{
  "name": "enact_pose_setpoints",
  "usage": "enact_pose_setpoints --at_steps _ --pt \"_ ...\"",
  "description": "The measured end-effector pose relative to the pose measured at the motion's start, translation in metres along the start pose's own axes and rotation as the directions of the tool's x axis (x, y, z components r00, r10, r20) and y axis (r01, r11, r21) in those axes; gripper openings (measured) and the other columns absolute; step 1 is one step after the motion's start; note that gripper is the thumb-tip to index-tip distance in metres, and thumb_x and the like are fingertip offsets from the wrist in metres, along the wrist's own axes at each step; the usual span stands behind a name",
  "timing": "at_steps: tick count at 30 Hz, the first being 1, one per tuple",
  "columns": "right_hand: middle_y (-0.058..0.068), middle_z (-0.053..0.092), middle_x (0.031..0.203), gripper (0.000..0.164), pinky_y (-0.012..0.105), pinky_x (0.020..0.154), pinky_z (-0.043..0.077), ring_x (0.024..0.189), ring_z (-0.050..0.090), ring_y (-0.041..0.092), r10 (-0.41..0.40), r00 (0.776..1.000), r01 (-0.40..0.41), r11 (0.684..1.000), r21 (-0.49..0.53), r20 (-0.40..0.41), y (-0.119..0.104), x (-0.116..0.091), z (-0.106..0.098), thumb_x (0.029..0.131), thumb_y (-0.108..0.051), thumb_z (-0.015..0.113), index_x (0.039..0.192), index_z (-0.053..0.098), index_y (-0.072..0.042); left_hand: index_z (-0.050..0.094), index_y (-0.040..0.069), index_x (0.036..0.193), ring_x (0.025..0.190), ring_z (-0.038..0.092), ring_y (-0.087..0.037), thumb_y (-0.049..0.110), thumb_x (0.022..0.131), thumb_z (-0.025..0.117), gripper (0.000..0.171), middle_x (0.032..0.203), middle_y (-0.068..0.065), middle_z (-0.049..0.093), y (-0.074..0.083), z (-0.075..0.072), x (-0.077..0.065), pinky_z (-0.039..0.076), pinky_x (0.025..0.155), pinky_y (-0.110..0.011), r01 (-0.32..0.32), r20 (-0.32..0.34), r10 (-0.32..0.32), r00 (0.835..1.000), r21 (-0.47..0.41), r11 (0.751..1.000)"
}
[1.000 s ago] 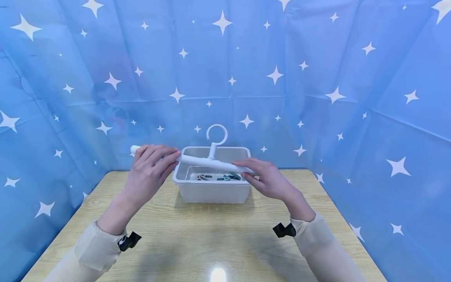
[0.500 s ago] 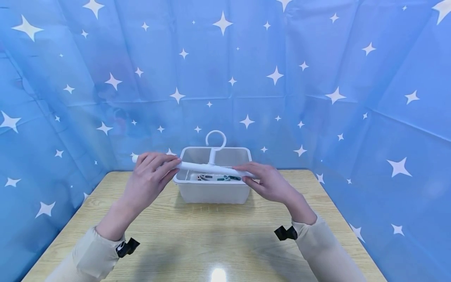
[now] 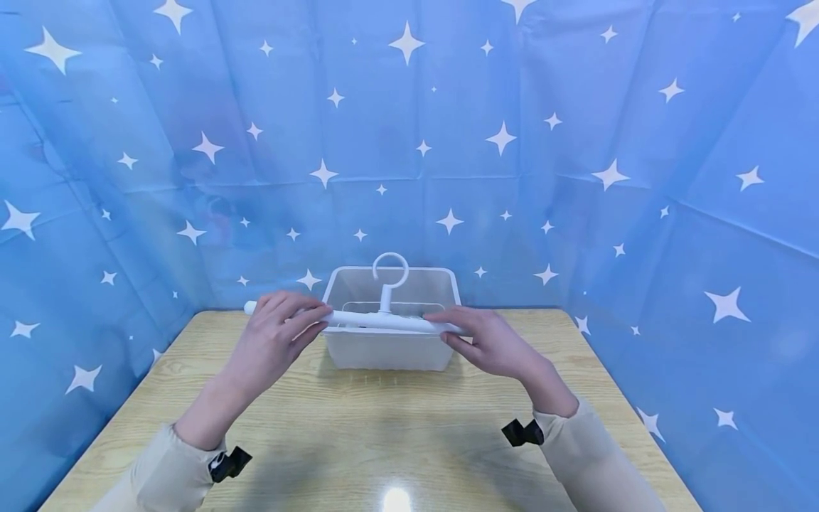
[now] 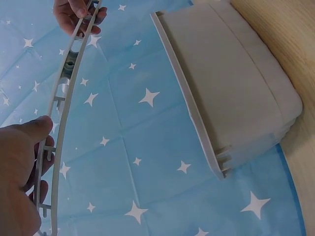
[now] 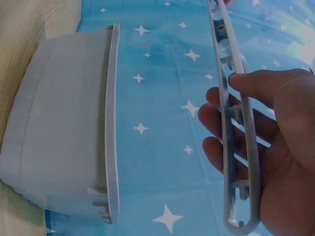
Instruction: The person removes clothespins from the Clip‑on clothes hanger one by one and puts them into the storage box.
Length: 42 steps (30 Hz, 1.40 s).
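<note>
A white plastic hanger (image 3: 377,320) with a round hook (image 3: 391,270) on top is held across in front of me, nearly level. In the wrist views the hanger is a narrow open frame (image 5: 250,125) with short crosspieces and pegs between two rails. My left hand (image 3: 274,345) grips its left part, thumb on the near rail and fingers behind. My right hand (image 3: 495,345) grips the right end the same way. Behind and below the bar stands a white basket (image 3: 387,353); the bar overlaps its front rim in the head view and hides most of its contents.
The basket stands at the back of a light wood table (image 3: 384,427), near a blue curtain (image 3: 409,142) with white stars. In the left wrist view, the basket wall (image 4: 231,78) is apart from the hanger. Black wrist cameras (image 3: 523,432) are strapped over both sleeves.
Both hands have lowered the hanger toward the basket's front rim, and the bar has tilted from slanting down rightward to nearly level. The small clips seen in the basket earlier are now mostly covered.
</note>
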State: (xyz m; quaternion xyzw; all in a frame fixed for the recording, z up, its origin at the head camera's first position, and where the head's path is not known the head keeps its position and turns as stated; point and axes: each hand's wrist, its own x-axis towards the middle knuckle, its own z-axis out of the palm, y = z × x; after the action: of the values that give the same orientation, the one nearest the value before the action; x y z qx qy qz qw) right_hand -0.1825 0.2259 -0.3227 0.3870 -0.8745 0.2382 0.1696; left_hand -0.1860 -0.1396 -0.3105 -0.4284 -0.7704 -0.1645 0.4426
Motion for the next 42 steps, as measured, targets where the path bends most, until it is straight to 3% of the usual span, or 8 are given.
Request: enact_pose_setpoints --at_steps 6,16,19,22,25,30,35,42 --pt "-0.001 0.069 0.127 0.037 0.032 0.08 0.053 0.101 0.065 0.013 -0.007 1.0 0.008 0.999 -0.031 0.022 -0.002 -0.002 0.002 0.097 -0.015 0.066 0.134 0.065 -0.019 0.077 0.01 0.108 0.094 0.063 -0.024 0.042 0.103 0.046 0.046 0.101 -0.005 0.072 0.001 0.002 -0.009 0.044 0.082 -0.041 0.042 0.044 -0.041 0.998 -0.034 0.999" --pt "0.0 0.069 0.128 0.037 0.03 0.079 0.053 0.099 0.066 0.012 0.005 0.995 -0.002 0.999 -0.032 0.096 -0.005 -0.009 0.006 0.098 -0.016 0.064 0.135 0.064 -0.021 0.078 0.011 0.105 0.093 0.065 -0.022 0.033 0.098 0.063 0.028 0.101 -0.003 0.071 0.005 0.006 -0.024 0.053 0.079 -0.039 0.063 0.085 -0.057 0.995 -0.068 0.996" --pt "0.0 0.069 0.127 0.037 0.032 0.082 0.054 0.103 0.067 0.013 -0.002 0.994 0.006 0.999 -0.034 0.108 -0.006 -0.011 0.007 0.098 -0.017 0.064 0.134 0.064 -0.022 0.078 0.012 0.106 0.094 0.065 -0.02 0.023 0.09 0.076 0.02 0.101 -0.002 0.07 0.008 0.005 -0.028 0.053 0.08 -0.036 0.085 0.108 -0.076 0.991 -0.074 0.994" --pt "-0.001 0.069 0.126 0.036 0.029 0.08 0.054 0.099 0.066 0.01 0.006 0.991 -0.004 1.0 -0.012 0.132 -0.007 -0.013 0.008 0.099 -0.017 0.063 0.134 0.064 -0.022 0.078 0.013 0.105 0.093 0.064 -0.019 0.006 0.072 0.087 0.034 0.101 0.0 0.07 0.011 0.006 -0.032 0.053 0.076 -0.031 0.088 0.104 -0.079 0.991 -0.088 0.992" --pt "0.0 0.07 0.124 0.036 0.024 0.073 0.051 0.088 0.061 0.005 0.012 0.986 -0.016 1.0 0.022 0.166 -0.007 -0.015 0.008 0.099 -0.016 0.063 0.134 0.063 -0.022 0.078 0.014 0.103 0.091 0.064 -0.016 0.003 0.066 0.09 0.04 0.1 0.002 0.07 0.012 0.008 -0.036 0.052 0.074 -0.028 0.085 0.096 -0.077 0.992 -0.09 0.992" --pt "-0.003 0.07 0.113 0.033 0.019 0.066 0.046 0.074 0.052 0.0 -0.005 0.981 -0.001 1.0 0.03 0.193 -0.006 -0.017 0.011 0.098 -0.012 0.063 0.13 0.065 -0.021 0.079 0.017 0.102 0.089 0.063 -0.012 0.005 0.066 0.09 0.04 0.098 0.006 0.069 0.015 0.013 -0.044 0.051 0.072 -0.022 0.119 0.118 -0.107 0.987 -0.103 0.987" --pt "-0.006 0.069 0.103 0.03 0.019 0.067 0.046 0.072 0.051 -0.001 -0.016 0.977 0.011 1.0 0.025 0.213 -0.004 -0.018 0.014 0.096 -0.011 0.064 0.126 0.067 -0.018 0.079 0.018 0.101 0.089 0.061 -0.01 0.005 0.068 0.09 0.037 0.097 0.008 0.068 0.017 0.017 -0.051 0.047 0.073 -0.016 0.153 0.148 -0.133 0.98 -0.139 0.978" --pt "-0.01 0.067 0.099 0.029 0.019 0.066 0.045 0.071 0.05 -0.001 0.035 0.958 -0.054 0.997 0.059 0.284 -0.006 -0.021 0.016 0.098 -0.015 0.064 0.125 0.068 -0.022 0.078 0.018 0.101 0.088 0.06 -0.006 0.008 0.074 0.087 0.031 0.098 0.01 0.067 0.02 0.021 -0.059 0.047 0.072 -0.015 0.208 0.216 -0.169 0.962 -0.171 0.963"
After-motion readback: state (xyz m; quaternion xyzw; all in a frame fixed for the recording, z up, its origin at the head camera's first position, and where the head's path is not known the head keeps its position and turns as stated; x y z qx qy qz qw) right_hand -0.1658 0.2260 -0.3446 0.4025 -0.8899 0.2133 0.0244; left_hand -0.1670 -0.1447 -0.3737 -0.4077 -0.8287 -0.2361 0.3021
